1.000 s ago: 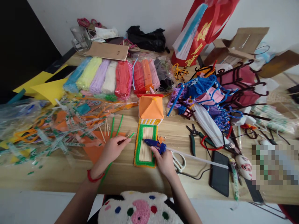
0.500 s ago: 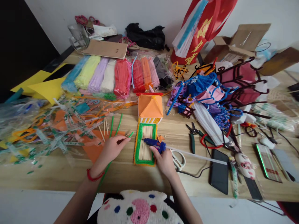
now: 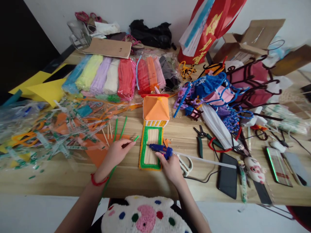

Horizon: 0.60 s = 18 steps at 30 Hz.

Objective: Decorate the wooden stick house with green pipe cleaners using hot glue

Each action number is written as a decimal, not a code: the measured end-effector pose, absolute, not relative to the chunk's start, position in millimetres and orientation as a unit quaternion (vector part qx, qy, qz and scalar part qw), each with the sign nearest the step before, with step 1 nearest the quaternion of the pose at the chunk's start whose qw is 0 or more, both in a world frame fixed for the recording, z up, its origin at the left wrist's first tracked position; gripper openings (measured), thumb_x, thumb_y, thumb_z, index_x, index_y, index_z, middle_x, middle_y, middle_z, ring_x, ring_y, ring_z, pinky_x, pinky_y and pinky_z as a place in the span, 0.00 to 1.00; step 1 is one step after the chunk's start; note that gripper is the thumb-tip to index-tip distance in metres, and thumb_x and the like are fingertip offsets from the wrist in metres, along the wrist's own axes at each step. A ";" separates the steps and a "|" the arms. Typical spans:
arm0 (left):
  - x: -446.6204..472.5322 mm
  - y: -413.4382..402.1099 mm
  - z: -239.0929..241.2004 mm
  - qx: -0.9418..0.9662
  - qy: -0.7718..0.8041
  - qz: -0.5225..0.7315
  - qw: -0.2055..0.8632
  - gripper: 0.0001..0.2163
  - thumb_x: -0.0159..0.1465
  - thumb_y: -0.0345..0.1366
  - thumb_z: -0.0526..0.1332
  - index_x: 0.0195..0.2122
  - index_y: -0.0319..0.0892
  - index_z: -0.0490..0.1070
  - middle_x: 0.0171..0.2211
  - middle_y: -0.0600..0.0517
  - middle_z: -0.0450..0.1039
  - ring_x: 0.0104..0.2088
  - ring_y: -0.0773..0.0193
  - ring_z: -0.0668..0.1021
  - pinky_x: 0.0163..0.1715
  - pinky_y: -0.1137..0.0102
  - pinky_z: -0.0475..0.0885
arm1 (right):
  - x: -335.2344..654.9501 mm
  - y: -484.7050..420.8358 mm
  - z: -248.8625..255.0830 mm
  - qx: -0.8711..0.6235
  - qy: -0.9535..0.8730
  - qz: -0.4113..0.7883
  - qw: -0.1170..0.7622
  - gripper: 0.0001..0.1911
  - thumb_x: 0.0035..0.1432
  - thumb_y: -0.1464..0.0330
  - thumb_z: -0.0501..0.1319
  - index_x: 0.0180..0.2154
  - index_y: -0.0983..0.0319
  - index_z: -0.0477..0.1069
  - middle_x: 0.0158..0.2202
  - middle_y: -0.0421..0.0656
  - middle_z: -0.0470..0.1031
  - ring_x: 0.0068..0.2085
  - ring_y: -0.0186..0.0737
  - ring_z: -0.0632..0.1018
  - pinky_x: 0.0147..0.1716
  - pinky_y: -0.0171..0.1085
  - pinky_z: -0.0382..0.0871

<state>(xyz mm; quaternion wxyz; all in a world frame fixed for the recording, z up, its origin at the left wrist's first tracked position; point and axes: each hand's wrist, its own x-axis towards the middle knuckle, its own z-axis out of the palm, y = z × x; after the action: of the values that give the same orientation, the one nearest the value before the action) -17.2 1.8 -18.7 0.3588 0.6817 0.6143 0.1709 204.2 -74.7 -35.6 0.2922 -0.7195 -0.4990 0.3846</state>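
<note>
My right hand [image 3: 171, 166] grips a blue glue gun [image 3: 160, 149], its nozzle pointing left over a raft of wooden sticks edged with green pipe cleaner [image 3: 151, 148]. A white glue stick [image 3: 209, 160] trails from the gun to the right. My left hand [image 3: 116, 153] pinches a green pipe cleaner [image 3: 135, 138] just left of the raft; its long end runs back under my wrist. An orange paper-roofed little house [image 3: 156, 111] stands at the raft's far end.
Packs of coloured pipe cleaners [image 3: 114, 77] lie at the back. Wrappers and orange scraps [image 3: 48, 129] cover the left. Scissors [image 3: 186, 164], pliers [image 3: 200, 139], a black phone [image 3: 227, 179] and pipe-cleaner models [image 3: 218, 94] crowd the right. A plush cushion [image 3: 143, 215] sits on my lap.
Both hands have stayed almost in place. The view has shifted slightly, so the table appears a little higher in the picture.
</note>
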 end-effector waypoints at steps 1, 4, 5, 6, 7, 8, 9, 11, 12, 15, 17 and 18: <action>-17.2 1.9 -19.5 0.682 0.614 0.170 0.359 0.16 0.59 0.49 0.57 0.30 0.44 0.77 0.25 0.52 0.77 0.26 0.60 0.76 0.24 0.71 0.65 | 204.4 -75.3 -36.4 -0.719 -0.500 0.383 0.294 0.21 0.56 0.52 0.57 0.35 0.62 0.75 0.26 0.44 0.78 0.30 0.46 0.78 0.31 0.37 0.69; -17.2 2.2 -22.6 0.686 0.609 0.171 0.360 0.16 0.59 0.50 0.56 0.31 0.44 0.77 0.27 0.51 0.78 0.27 0.60 0.76 0.26 0.71 0.66 | 205.0 -77.0 -37.9 -0.709 -0.503 0.385 0.311 0.20 0.56 0.52 0.58 0.37 0.62 0.75 0.31 0.45 0.79 0.35 0.47 0.79 0.35 0.38 0.69; -17.3 2.3 -23.6 0.687 0.608 0.171 0.360 0.16 0.59 0.50 0.56 0.31 0.44 0.77 0.28 0.51 0.79 0.27 0.60 0.76 0.27 0.71 0.67 | 205.2 -77.4 -37.9 -0.704 -0.504 0.387 0.317 0.20 0.56 0.53 0.58 0.37 0.62 0.75 0.33 0.46 0.80 0.37 0.47 0.79 0.36 0.38 0.69; -17.3 2.3 -24.5 0.687 0.607 0.173 0.360 0.16 0.59 0.50 0.56 0.31 0.44 0.77 0.29 0.51 0.79 0.28 0.60 0.77 0.27 0.71 0.67 | 205.4 -77.9 -37.7 -0.701 -0.504 0.389 0.322 0.20 0.56 0.53 0.58 0.38 0.62 0.75 0.35 0.46 0.80 0.38 0.48 0.79 0.38 0.39 0.70; -17.3 2.4 -25.2 0.688 0.606 0.174 0.360 0.16 0.59 0.50 0.56 0.31 0.44 0.77 0.29 0.51 0.79 0.28 0.60 0.77 0.27 0.71 0.67 | 205.5 -78.3 -37.4 -0.698 -0.504 0.391 0.324 0.20 0.56 0.53 0.58 0.38 0.62 0.75 0.37 0.47 0.80 0.40 0.48 0.78 0.39 0.39 0.70; -17.2 2.5 -25.8 0.689 0.605 0.174 0.360 0.16 0.59 0.50 0.56 0.31 0.44 0.77 0.29 0.51 0.79 0.28 0.60 0.77 0.27 0.71 0.67 | 205.5 -78.7 -37.0 -0.697 -0.505 0.392 0.325 0.20 0.56 0.53 0.58 0.39 0.62 0.75 0.38 0.47 0.80 0.40 0.48 0.78 0.40 0.39 0.70; -17.1 2.7 -26.2 0.691 0.604 0.172 0.359 0.16 0.59 0.50 0.56 0.31 0.44 0.76 0.29 0.51 0.79 0.28 0.60 0.77 0.27 0.71 0.67 | 205.5 -79.0 -36.6 -0.697 -0.505 0.393 0.324 0.20 0.56 0.53 0.58 0.39 0.62 0.75 0.38 0.47 0.80 0.40 0.48 0.78 0.40 0.39 0.70; -16.8 3.0 -26.7 0.694 0.601 0.169 0.359 0.16 0.59 0.50 0.56 0.31 0.44 0.76 0.29 0.51 0.79 0.28 0.60 0.77 0.26 0.71 0.67 | 205.3 -79.6 -35.7 -0.698 -0.505 0.394 0.320 0.20 0.56 0.53 0.58 0.39 0.61 0.75 0.38 0.47 0.80 0.40 0.48 0.79 0.40 0.40 0.70; -16.5 3.1 -26.8 0.694 0.601 0.168 0.360 0.16 0.59 0.50 0.56 0.31 0.44 0.76 0.29 0.51 0.79 0.28 0.60 0.77 0.26 0.71 0.66 | 205.2 -80.0 -35.2 -0.698 -0.504 0.395 0.319 0.20 0.56 0.53 0.58 0.40 0.61 0.75 0.38 0.47 0.80 0.40 0.48 0.79 0.41 0.40 0.70; -15.8 3.1 -27.5 0.692 0.602 0.164 0.363 0.16 0.60 0.49 0.55 0.31 0.44 0.76 0.30 0.51 0.79 0.28 0.60 0.77 0.26 0.71 0.66 | 204.9 -81.1 -34.0 -0.700 -0.499 0.399 0.318 0.20 0.56 0.53 0.58 0.40 0.61 0.76 0.38 0.47 0.80 0.40 0.48 0.79 0.41 0.40 0.70; -15.5 2.9 -28.3 0.691 0.603 0.161 0.364 0.16 0.60 0.49 0.55 0.32 0.44 0.76 0.30 0.51 0.79 0.28 0.60 0.77 0.26 0.71 0.66 | 204.9 -81.9 -33.2 -0.705 -0.494 0.401 0.314 0.20 0.56 0.53 0.58 0.40 0.61 0.76 0.37 0.47 0.80 0.39 0.48 0.79 0.40 0.40 0.70; -15.5 2.8 -28.8 0.691 0.604 0.160 0.365 0.16 0.60 0.49 0.55 0.32 0.43 0.76 0.30 0.51 0.79 0.28 0.60 0.77 0.26 0.71 0.66 | 204.9 -82.3 -32.8 -0.707 -0.492 0.402 0.311 0.20 0.55 0.53 0.59 0.40 0.62 0.76 0.37 0.47 0.80 0.39 0.48 0.79 0.40 0.40 0.70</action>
<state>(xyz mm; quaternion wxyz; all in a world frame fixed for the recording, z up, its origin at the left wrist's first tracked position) -15.5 2.8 -28.8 0.3650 0.6906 0.6035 0.1602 204.9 -82.3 -32.8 0.3107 -0.7066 -0.4925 0.4021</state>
